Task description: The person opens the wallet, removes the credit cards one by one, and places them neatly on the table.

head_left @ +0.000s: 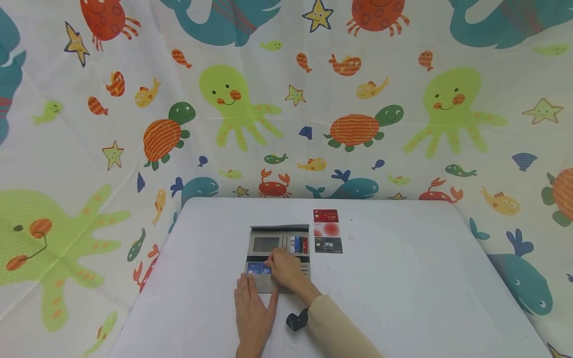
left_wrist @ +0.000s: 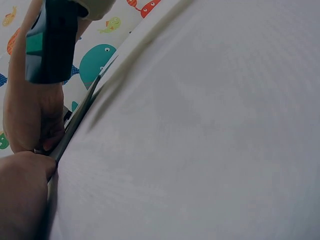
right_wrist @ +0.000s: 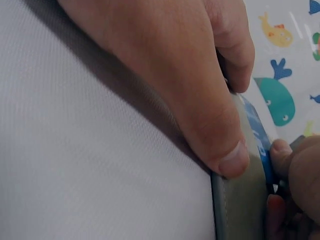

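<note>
A grey-beige card wallet (head_left: pixel 264 283) lies unfolded on the white table. A blue VIP card (head_left: pixel 257 268) sits in its lower half, partly covered by the hands. My right hand (head_left: pixel 286 268) has curled fingers and pinches the card's right part; the right wrist view shows its thumb at the blue edge. With straight, spread fingers, my left hand (head_left: pixel 254 308) lies along the wallet's lower left edge, fingertips at the card and thumb (right_wrist: pixel 232 160) pressing the near edge. In the upper half, several coloured cards (head_left: pixel 299 244) fill the slots beside a dark window pocket (head_left: pixel 266 244).
Right of the wallet, a red VIP card (head_left: pixel 326 216), a white card with red circles (head_left: pixel 327 229) and a dark VIP card (head_left: pixel 329 245) lie in a column. A black wrist device (head_left: pixel 297 320) is at my right wrist. A sea-animal printed curtain (head_left: pixel 268 119) hangs behind the table.
</note>
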`<action>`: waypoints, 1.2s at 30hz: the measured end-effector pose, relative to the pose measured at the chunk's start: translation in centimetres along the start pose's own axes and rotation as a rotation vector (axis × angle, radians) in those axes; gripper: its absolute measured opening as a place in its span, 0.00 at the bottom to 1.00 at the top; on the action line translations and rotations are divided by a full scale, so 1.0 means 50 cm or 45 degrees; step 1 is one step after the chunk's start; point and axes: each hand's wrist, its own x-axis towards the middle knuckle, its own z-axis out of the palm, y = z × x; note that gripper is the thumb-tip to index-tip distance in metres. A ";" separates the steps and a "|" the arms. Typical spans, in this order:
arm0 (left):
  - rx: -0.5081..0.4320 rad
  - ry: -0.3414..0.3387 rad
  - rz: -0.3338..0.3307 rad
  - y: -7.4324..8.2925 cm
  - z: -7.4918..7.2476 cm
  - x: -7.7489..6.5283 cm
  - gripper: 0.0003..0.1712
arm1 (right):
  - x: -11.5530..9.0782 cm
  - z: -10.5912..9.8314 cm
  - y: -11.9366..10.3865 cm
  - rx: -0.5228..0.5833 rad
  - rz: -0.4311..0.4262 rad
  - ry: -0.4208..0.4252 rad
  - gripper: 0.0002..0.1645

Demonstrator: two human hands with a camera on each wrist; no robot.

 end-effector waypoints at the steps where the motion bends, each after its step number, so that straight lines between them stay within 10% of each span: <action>1: -0.003 0.010 0.005 0.000 0.001 0.000 0.53 | -0.001 -0.001 0.003 0.012 -0.003 -0.005 0.11; 36: 0.043 -0.021 0.018 0.000 -0.001 0.001 0.53 | -0.018 -0.006 0.036 0.259 -0.068 0.002 0.20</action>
